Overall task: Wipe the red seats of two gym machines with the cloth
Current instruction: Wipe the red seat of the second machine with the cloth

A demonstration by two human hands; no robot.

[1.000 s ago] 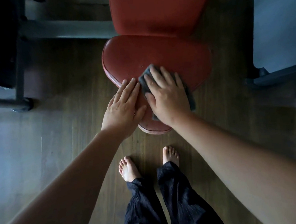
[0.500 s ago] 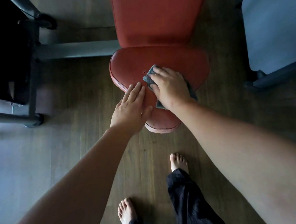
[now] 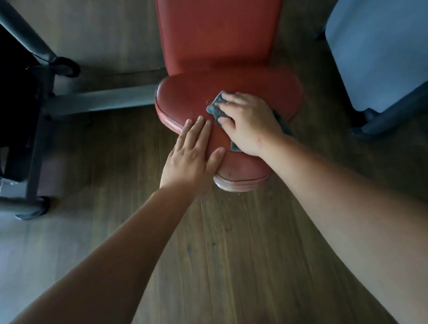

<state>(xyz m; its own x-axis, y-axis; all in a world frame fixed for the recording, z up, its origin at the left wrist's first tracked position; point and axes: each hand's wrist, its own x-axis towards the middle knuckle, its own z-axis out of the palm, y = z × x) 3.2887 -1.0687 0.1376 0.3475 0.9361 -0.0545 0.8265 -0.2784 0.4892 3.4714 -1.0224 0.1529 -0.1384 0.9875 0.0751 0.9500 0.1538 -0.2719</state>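
The right hand (image 3: 248, 124) grips the grey cloth (image 3: 215, 109) on the red seat (image 3: 183, 97), fingers curled. The left hand (image 3: 190, 157) rests there, fingers straight.

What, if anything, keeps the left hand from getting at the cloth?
Likely yes, it can: the left hand rests flat on the seat beside the cloth, whose left edge shows; the right hand covers the rest.

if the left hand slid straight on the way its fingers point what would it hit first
Probably the crumpled grey cloth held under the right hand, just ahead of the left hand on the red padded seat.
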